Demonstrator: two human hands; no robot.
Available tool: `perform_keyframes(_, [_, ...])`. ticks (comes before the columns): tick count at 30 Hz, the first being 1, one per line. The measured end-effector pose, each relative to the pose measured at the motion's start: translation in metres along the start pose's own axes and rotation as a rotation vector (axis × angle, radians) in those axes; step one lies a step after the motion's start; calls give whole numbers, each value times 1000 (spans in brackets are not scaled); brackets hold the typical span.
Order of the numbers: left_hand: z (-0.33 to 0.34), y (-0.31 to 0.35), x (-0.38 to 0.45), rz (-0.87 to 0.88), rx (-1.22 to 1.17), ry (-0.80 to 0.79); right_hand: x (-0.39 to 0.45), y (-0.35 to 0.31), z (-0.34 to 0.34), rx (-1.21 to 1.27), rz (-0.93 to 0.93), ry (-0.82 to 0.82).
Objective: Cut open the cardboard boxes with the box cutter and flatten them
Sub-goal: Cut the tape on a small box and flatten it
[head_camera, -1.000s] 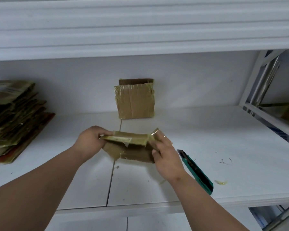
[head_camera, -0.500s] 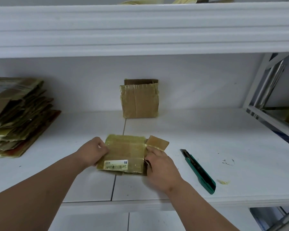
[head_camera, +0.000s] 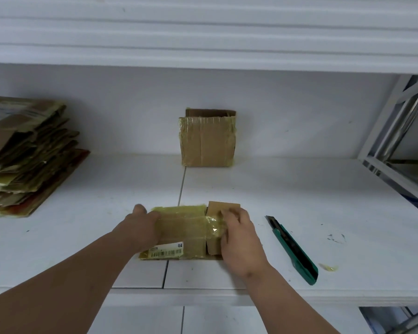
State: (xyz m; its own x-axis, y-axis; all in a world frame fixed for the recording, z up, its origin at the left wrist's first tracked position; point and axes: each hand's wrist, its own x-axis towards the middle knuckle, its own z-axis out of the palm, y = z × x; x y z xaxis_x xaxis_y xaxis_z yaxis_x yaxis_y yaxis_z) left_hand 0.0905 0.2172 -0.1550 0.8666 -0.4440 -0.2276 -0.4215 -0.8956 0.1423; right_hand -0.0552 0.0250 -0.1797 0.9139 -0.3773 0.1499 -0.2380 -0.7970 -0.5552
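Both hands have slid further onto the flattened box [head_camera: 184, 230], the left hand [head_camera: 140, 225] lying flat on its left end and the right hand [head_camera: 239, 239] pressing its brown flap [head_camera: 221, 208], with the green box cutter [head_camera: 292, 249] just right.

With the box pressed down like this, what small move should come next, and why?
Probably slide the flattened box left onto the stack of flattened cardboard: both hands, left and right, already press it flat, and the box cutter lies unused.
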Motion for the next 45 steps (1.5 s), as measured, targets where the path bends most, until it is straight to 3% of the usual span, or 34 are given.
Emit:
perform_keyframes(3, [4, 7, 0, 117, 85, 81, 2, 3, 4, -233, -19, -143])
perform_keyframes(6, [12, 18, 4, 261, 137, -17, 4, 2, 9, -384, -20, -229])
perform_keyframes(11, [18, 31, 7, 230, 235, 49, 21, -8, -4, -405, -37, -198])
perform_keyframes(14, [22, 38, 10, 251, 153, -13, 26, -9, 3, -301, -85, -127])
perform_keyframes(16, [29, 38, 10, 243, 124, -43, 25, -1, 17, -327, -106, -197])
perform_keyframes(20, [32, 39, 14, 252, 280, -75, 28, 10, 28, -433, -64, -339])
perform_keyframes(24, [37, 40, 18, 307, 266, 7, 37, -3, 23, -439, -66, -308])
perform_keyframes(28, [49, 38, 22, 334, 241, -13, 34, 0, 33, -464, -116, -365])
perform_keyframes(31, [48, 34, 27, 346, 235, -19, 42, -4, 25, -457, -87, -413])
perform_keyframes(35, [50, 30, 26, 354, 216, 27, 45, 5, 21, -409, -52, -329])
perform_keyframes(45, [41, 18, 25, 342, 185, -21, 40, 4, 23, -459, 63, -418])
